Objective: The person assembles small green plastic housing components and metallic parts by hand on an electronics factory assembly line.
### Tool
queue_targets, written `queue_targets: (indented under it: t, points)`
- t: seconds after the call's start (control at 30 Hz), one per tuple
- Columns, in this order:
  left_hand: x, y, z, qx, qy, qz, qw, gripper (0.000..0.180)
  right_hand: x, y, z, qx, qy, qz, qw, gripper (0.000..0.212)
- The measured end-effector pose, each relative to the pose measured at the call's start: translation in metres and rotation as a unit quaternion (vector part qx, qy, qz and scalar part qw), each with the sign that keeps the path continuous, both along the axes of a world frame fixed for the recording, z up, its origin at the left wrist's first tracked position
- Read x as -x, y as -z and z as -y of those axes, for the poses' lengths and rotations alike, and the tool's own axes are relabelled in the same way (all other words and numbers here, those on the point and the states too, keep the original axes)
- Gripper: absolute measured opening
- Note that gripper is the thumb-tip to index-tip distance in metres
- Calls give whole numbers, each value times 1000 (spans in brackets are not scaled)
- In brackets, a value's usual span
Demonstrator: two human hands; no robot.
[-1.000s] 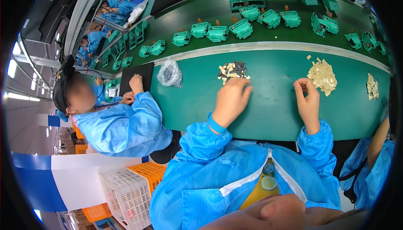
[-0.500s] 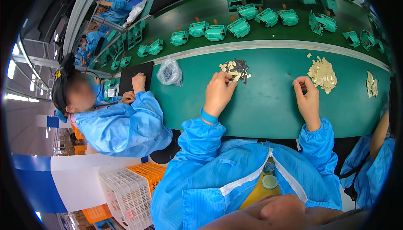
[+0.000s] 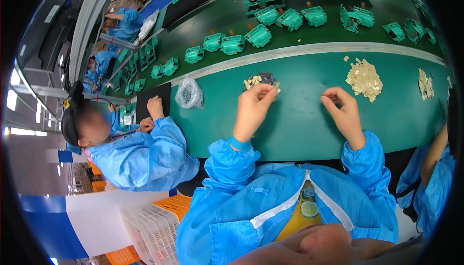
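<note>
Left hand [image 3: 253, 109]: at mixed pile [image 3: 267, 77], digits bunched; I cannot tell whether on a piece. Right hand [image 3: 345, 112]: curled, grip unclear to me. Pale pile [image 3: 365, 80]: on surface [image 3: 299, 132] beyond right hand, presumably for easy reach.

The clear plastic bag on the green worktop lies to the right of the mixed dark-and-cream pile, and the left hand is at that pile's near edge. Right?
Not quite: the head view shows the clear plastic bag to the left of the mixed dark-and-cream pile. The rest stands.
</note>
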State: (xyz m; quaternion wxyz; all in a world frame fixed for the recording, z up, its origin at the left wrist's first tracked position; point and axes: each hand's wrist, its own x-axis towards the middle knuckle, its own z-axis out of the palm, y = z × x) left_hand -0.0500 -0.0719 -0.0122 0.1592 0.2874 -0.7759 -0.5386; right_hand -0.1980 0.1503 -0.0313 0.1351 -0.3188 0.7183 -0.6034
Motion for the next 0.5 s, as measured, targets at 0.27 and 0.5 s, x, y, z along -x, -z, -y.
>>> queue_targets:
  t: [0.27, 0.5]
  points:
    - [82, 4, -70, -293, 143, -126, 937, 27, 27, -10, 6, 93, 1, 26, 995, 20]
    - [142, 3, -91, 19, 179, -184, 966, 25, 66, -4, -28, 26, 23, 126, 991, 12]
